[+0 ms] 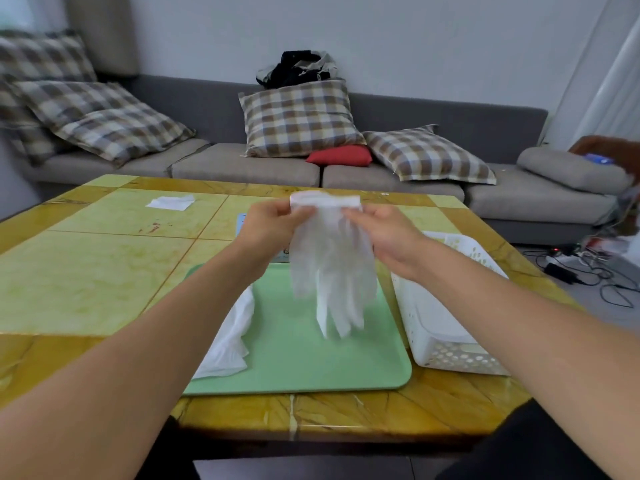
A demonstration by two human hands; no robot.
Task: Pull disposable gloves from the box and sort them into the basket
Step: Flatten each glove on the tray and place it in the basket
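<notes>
Holding both forearms stretched out over the desk (104,271), we see the left hand (273,225) and the right hand (388,233) raised side by side above the green tray (304,368), each pinching one end of the cuff of a white glove (332,268). The fingers of both hands are curled in on the rolled cuff edge, knuckles toward us, so we cannot make out the fingertips themselves behind the thin material. The glove hangs straight down between the hands, its fingers dangling and blurred just over the tray. Another white glove (228,341) lies on the tray's left side, partly covered by the left forearm. The white perforated basket (446,341) stands just right of the tray, its far part hidden behind the right forearm. Behind the left hand and the hanging glove only a pale blue corner of the box (241,221) shows; its label is unreadable. A white sheet (169,202) lies far off on the desk.
</notes>
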